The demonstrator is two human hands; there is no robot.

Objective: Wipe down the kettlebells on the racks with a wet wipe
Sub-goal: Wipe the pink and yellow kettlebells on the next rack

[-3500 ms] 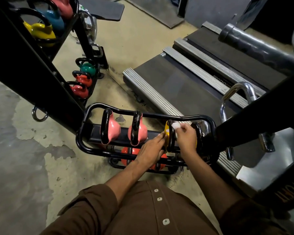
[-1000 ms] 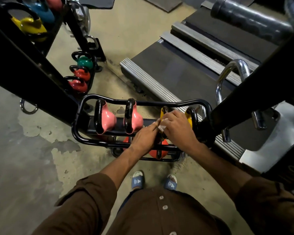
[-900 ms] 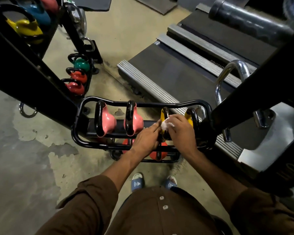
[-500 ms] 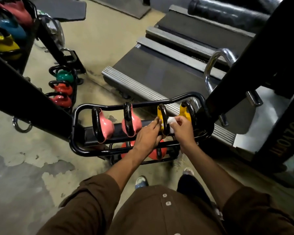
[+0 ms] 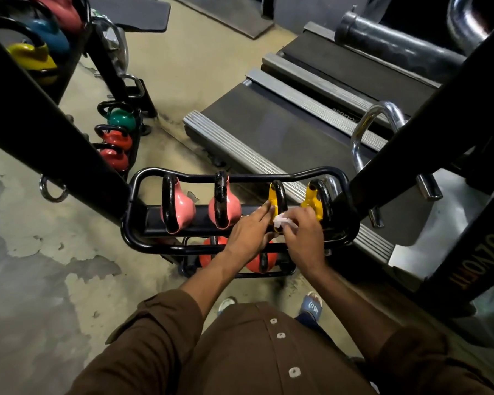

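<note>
A low black rack (image 5: pixel 131 192) holds two pink kettlebells (image 5: pixel 180 209) and two yellow ones on its top tier, with red ones on the tier below. My left hand (image 5: pixel 248 232) rests with straight fingers against the left side of the nearer yellow kettlebell (image 5: pixel 275 196). My right hand (image 5: pixel 303 235) holds a crumpled white wet wipe (image 5: pixel 281 222) against that kettlebell's right side, low on its body. The second yellow kettlebell (image 5: pixel 314 201) stands just beyond my right hand.
A thick black frame beam (image 5: pixel 49 129) slants across the left, another (image 5: pixel 428 132) across the right. Behind the left beam stand racks with green, red, blue and yellow kettlebells (image 5: pixel 117 135). A treadmill deck (image 5: pixel 283 132) lies directly behind the low rack. The floor is patchy concrete.
My right hand has slid the wipe down from the top of the yellow kettlebell's handle to its lower body. My left hand stays on the kettlebell's left side.
</note>
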